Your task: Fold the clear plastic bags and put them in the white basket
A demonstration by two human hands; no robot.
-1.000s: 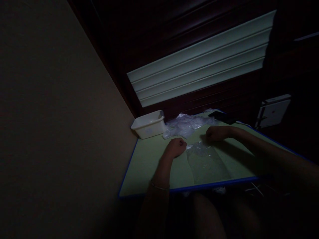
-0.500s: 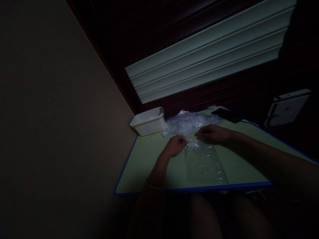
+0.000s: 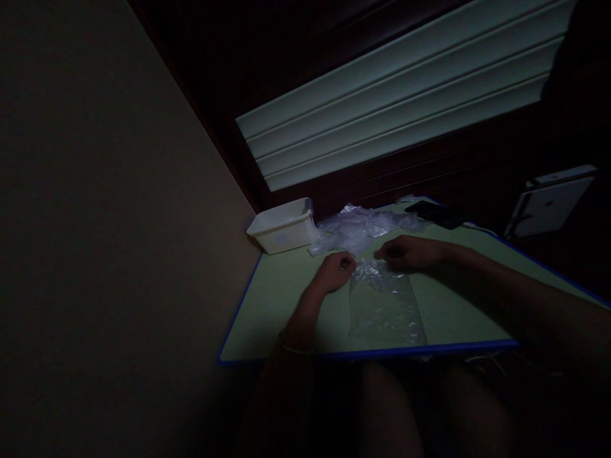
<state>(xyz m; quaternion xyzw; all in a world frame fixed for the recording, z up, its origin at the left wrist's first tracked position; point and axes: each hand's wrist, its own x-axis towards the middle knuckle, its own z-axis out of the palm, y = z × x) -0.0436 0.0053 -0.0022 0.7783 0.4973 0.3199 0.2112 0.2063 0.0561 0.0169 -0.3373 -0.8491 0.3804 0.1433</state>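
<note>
A clear plastic bag [image 3: 386, 312] lies on the pale green tabletop, its crinkled top edge toward the far side. My left hand [image 3: 337, 270] is closed in a pinch at the bag's upper left corner. At its upper right, my right hand [image 3: 405, 252] is closed too, the thumb and fingers together on the bag's edge. Just beyond both hands spreads a loose pile of clear plastic bags [image 3: 360, 228]. The light is dim, so the fingertips show poorly.
The table [image 3: 281, 305] has a blue edge. A white plastic bin [image 3: 286, 229] stands at its far left corner by the wall. A dark flat object [image 3: 434, 214] lies at the back right. Beyond the right side is a white tablet-like object [image 3: 551, 207].
The bag's lower end has shifted slightly left. Both hands keep their pinch at its top edge. The whole view has tilted down a little.
</note>
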